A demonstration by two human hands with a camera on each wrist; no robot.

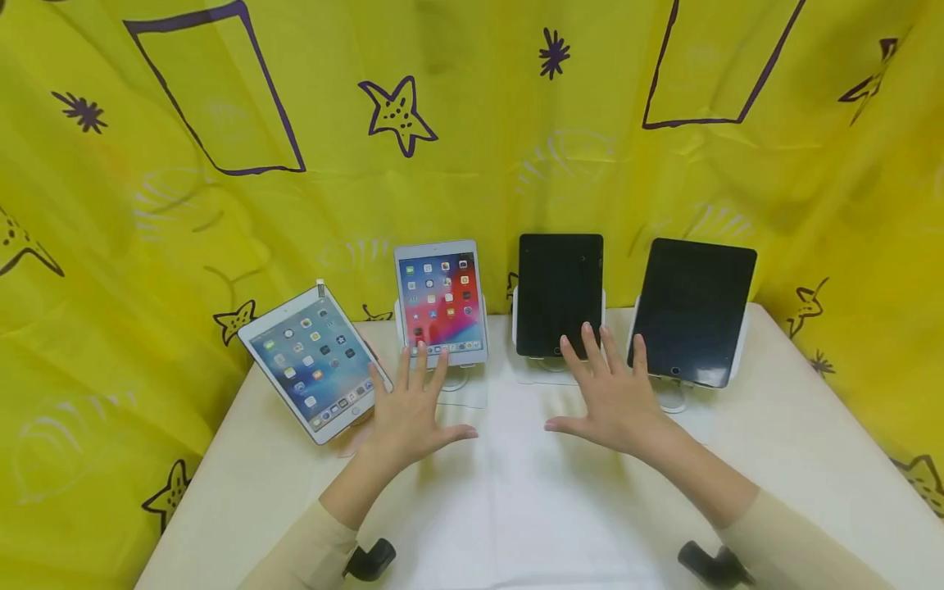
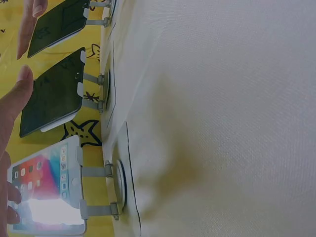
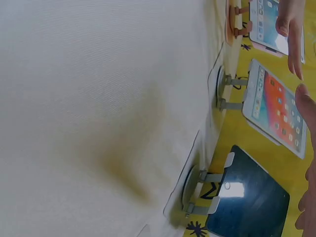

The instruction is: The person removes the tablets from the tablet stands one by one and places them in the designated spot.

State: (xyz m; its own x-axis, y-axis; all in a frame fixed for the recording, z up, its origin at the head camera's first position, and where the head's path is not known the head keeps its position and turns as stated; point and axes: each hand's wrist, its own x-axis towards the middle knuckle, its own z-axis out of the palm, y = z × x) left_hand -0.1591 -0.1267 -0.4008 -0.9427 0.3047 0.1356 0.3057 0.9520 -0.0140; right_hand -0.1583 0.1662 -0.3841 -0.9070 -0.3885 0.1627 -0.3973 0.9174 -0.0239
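Note:
Both hands are spread, palms down, above the white table, holding nothing. My left hand [image 1: 410,414] has its fingertips overlapping the lower edges of two lit white-framed tablets: a tilted one [image 1: 310,360] at the far left and an upright one [image 1: 442,299] with a red and blue screen. My right hand [image 1: 615,401] reaches up before two dark tablets, the upright black one [image 1: 560,287] and the slightly tilted black one [image 1: 693,311] at the right. In the left wrist view, the fingers [image 2: 14,192] hover in front of the lit screen.
The tablets lean on stands with round bases; one grey stand arm [image 2: 96,171] shows under the lit tablet. A yellow curtain [image 1: 472,164] with dark star drawings hangs right behind them. White cloth [image 1: 509,508] covers the table. Black wrist cameras [image 1: 371,560] sit below both sleeves.

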